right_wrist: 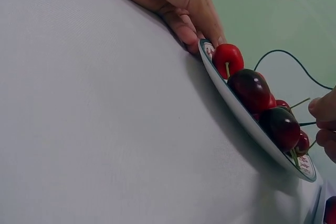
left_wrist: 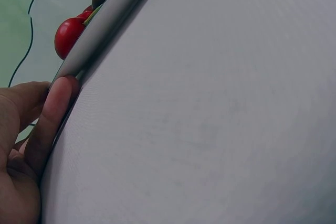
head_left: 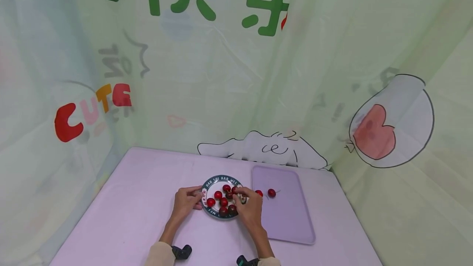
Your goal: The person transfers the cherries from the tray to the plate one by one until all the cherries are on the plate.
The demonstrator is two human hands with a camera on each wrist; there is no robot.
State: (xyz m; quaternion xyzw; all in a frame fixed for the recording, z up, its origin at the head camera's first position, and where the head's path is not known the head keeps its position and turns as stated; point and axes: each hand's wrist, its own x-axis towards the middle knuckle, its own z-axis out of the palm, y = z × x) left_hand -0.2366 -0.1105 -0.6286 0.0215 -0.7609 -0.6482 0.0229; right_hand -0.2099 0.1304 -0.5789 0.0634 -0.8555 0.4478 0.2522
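Note:
A round plate (head_left: 209, 183) with a dark green, lettered rim bears several red and dark red cherries (head_left: 223, 202), some with stems. My left hand (head_left: 186, 200) grips the plate's left edge, thumb at the rim and fingers beside it; the left wrist view shows the hand (left_wrist: 31, 124) at this edge. Over the plate's right side is my right hand (head_left: 250, 206), its fingers bent above the cherries. In the right wrist view its fingertips (right_wrist: 324, 109) stand apart near the stems of the cherries (right_wrist: 281, 128), and nothing shows between them.
A shallow purple tray (head_left: 292, 216) lies to the right of the plate, with a cherry (head_left: 272, 193) on it and another cherry (head_left: 259, 193) near its left edge. The table (head_left: 140, 200) has a pale pink cover. Printed curtains (head_left: 221, 73) enclose it.

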